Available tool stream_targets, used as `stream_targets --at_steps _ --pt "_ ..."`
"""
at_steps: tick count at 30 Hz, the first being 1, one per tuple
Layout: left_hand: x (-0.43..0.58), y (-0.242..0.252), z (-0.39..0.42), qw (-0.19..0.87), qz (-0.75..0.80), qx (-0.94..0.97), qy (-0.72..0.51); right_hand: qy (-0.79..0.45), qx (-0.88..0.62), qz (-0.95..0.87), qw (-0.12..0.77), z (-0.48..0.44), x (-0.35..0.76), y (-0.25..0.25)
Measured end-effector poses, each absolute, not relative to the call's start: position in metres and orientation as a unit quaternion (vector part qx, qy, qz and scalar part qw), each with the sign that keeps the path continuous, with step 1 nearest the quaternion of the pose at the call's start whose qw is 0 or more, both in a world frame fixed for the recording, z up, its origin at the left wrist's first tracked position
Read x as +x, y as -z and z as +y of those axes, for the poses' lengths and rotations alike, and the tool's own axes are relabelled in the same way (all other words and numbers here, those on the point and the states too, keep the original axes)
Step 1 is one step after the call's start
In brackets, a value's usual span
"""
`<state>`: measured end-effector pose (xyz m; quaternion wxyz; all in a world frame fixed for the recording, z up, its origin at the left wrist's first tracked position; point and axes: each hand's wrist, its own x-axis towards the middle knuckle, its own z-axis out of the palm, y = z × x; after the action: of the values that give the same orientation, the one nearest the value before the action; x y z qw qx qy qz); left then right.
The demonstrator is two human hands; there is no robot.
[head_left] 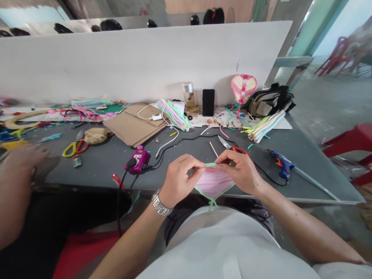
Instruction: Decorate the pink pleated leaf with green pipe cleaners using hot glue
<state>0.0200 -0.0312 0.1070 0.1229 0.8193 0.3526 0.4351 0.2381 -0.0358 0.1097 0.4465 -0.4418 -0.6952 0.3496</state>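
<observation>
**Pink panel edged in green, top strip pinched between the hands**

The left hand (181, 180) and right hand (240, 170) are close together, their fingertips pinching a green strip (210, 164) along the top of a pink panel (213, 184), held just over the front edge of the surface (319, 186). Both lower sides already carry green edging, which is crossed and tied at the bottom point (212, 203). No handle shows on the panel, unlike the pink heart-shaped fan (243, 90) propped at the back. Bare grey surface leaves room ahead of the hands, up to the orange-handled scissors (229, 145) and, rightward, the blue glue gun (281, 164).
</observation>
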Motion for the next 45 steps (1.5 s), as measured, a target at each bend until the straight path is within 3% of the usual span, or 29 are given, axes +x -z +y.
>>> stream_targets --at_steps 7,13,28,35,45 --pt "0.019 -0.107 -0.030 0.041 0.334 0.851 -0.403 -0.369 -0.436 -0.689 0.445 -0.033 0.240 -0.111" --pt "0.022 -0.109 -0.028 0.038 0.334 0.856 -0.392 -0.370 -0.435 -0.694 0.439 -0.033 0.240 -0.108" --pt "0.025 -0.096 -0.023 0.215 0.463 0.741 -0.437 -0.413 -0.449 -0.647 0.458 -0.016 0.245 -0.092" --pt "0.028 -0.092 -0.013 0.243 0.476 0.726 -0.433 -0.260 -0.460 -0.744 0.409 -0.014 0.243 -0.085" --pt "0.034 -0.094 -0.011 0.257 0.494 0.707 -0.436 0.066 -0.484 -0.822 0.293 -0.016 0.233 -0.091"
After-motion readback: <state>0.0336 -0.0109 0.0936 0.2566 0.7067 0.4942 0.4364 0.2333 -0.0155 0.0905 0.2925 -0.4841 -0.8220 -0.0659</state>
